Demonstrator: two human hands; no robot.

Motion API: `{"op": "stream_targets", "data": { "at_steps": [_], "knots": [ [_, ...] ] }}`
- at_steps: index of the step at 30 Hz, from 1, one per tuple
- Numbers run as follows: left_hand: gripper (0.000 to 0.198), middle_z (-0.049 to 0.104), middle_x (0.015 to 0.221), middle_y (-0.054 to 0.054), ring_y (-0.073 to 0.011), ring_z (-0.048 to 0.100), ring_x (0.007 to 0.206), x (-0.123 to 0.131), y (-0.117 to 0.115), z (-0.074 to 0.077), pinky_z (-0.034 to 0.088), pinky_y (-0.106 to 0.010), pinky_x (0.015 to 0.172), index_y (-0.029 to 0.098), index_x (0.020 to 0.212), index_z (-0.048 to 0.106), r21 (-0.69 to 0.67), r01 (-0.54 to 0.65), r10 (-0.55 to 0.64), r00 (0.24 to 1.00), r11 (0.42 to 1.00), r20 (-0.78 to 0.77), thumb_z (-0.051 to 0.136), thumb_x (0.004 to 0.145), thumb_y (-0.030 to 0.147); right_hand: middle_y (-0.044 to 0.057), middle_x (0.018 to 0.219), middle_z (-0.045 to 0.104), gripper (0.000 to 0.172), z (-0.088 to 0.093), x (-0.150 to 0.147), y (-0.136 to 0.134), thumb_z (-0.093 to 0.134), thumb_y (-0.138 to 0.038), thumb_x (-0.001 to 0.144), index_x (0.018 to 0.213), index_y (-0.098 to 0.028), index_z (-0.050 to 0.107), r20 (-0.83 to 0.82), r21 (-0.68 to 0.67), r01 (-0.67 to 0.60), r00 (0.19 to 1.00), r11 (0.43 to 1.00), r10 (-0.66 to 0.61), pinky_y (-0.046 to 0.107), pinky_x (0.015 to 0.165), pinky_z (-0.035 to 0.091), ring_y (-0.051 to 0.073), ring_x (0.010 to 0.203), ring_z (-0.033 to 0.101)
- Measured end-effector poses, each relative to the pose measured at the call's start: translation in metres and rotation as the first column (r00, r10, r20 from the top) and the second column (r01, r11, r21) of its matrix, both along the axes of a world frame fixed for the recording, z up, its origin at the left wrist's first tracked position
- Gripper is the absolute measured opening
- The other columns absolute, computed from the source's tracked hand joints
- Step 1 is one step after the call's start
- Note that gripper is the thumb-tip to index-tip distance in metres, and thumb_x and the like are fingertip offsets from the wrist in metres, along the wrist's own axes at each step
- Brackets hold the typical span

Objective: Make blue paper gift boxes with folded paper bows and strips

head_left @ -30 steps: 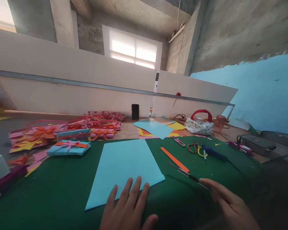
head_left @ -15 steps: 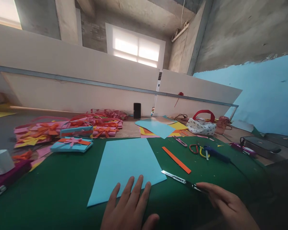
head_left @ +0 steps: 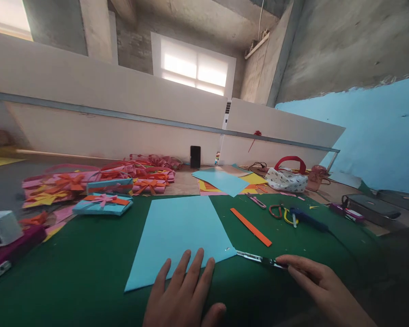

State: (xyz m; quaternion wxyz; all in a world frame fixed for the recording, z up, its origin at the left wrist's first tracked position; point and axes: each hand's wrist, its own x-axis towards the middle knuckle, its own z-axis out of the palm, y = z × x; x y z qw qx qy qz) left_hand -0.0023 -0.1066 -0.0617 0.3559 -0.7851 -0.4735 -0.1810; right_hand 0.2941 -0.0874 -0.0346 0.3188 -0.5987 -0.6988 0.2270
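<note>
A folded light-blue paper sheet [head_left: 180, 231] lies on the green mat. My left hand [head_left: 184, 290] rests flat on its near edge with fingers spread. In my right hand [head_left: 316, 281] is a utility knife [head_left: 255, 258], gripped by its rear end between thumb and fingers. The knife points left, and its front end meets the paper's near right corner. Part of the blade is hidden there; a small bright bit shows on the paper beside it. An orange paper strip [head_left: 250, 227] lies right of the sheet.
Scissors [head_left: 282, 213], a blue glue gun [head_left: 308, 220] and a pink cutter [head_left: 256, 201] lie on the mat's right. Blue paper bags with bows [head_left: 102, 205] and a pink-orange pile [head_left: 139, 172] stand back left. A phone [head_left: 195, 157] leans behind loose coloured sheets [head_left: 225, 180].
The knife in my right hand has shifted slightly, and its front end has gone from lying over the sheet's right edge to the near right corner. My left hand stays in place.
</note>
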Motion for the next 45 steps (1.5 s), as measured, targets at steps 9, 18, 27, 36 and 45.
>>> {"op": "stream_targets", "data": {
  "at_steps": [9, 18, 27, 36, 45],
  "knots": [
    [0.048, 0.057, 0.123, -0.003, -0.0333, 0.06, 0.104, 0.002, -0.003, 0.001, 0.049, -0.059, 0.073, 0.037, 0.124, 0.048, -0.2, -0.001, 0.018, 0.996, 0.98, 0.087, 0.028, 0.086, 0.059, 0.0, 0.11, 0.067, 0.031, 0.002, -0.005, 0.01, 0.048, -0.044, 0.085, 0.104, -0.031, 0.069, -0.027, -0.105, -0.11, 0.994, 0.988, 0.107, 0.029, 0.089, 0.044, 0.023, 0.106, 0.057],
    [0.057, 0.062, 0.119, -0.009, -0.0279, 0.056, 0.104, 0.022, 0.001, 0.024, 0.046, -0.041, 0.086, 0.019, 0.117, 0.058, -0.503, 0.103, 0.032, 0.967, 0.858, 0.252, 0.046, 0.078, 0.06, 0.003, 0.105, 0.069, 0.03, 0.015, -0.004, 0.016, 0.047, -0.04, 0.086, 0.102, -0.029, 0.07, 0.005, -0.14, -0.21, 0.977, 0.968, 0.213, 0.033, 0.084, 0.045, 0.025, 0.099, 0.061],
    [0.054, 0.061, 0.117, -0.002, -0.0261, 0.051, 0.094, 0.03, 0.0, 0.039, 0.041, -0.045, 0.083, 0.035, 0.123, 0.051, -0.644, 0.145, 0.118, 0.93, 0.751, 0.348, 0.055, 0.074, 0.056, 0.004, 0.094, 0.07, 0.033, 0.019, -0.004, 0.018, 0.046, -0.039, 0.087, 0.11, -0.027, 0.066, 0.019, -0.162, -0.295, 0.953, 0.942, 0.302, 0.033, 0.075, 0.047, 0.023, 0.087, 0.062],
    [0.056, 0.06, 0.118, -0.002, -0.027, 0.049, 0.098, 0.031, -0.002, 0.046, 0.039, -0.046, 0.086, 0.033, 0.125, 0.049, -0.696, 0.139, 0.159, 0.925, 0.704, 0.346, 0.06, 0.073, 0.05, 0.005, 0.084, 0.067, 0.034, 0.018, 0.004, 0.015, 0.043, -0.037, 0.088, 0.111, -0.028, 0.066, 0.112, -0.135, -0.296, 0.944, 0.946, 0.311, 0.032, 0.067, 0.046, 0.022, 0.077, 0.061],
    [0.056, 0.06, 0.114, -0.004, -0.0266, 0.049, 0.095, 0.03, 0.001, 0.038, 0.039, -0.045, 0.083, 0.033, 0.126, 0.049, -0.673, 0.156, 0.127, 0.928, 0.723, 0.35, 0.055, 0.075, 0.054, 0.002, 0.09, 0.07, 0.029, 0.023, 0.002, 0.014, 0.048, -0.035, 0.087, 0.108, -0.03, 0.067, 0.037, -0.147, -0.325, 0.942, 0.934, 0.333, 0.029, 0.073, 0.048, 0.02, 0.083, 0.063]
  ]
}}
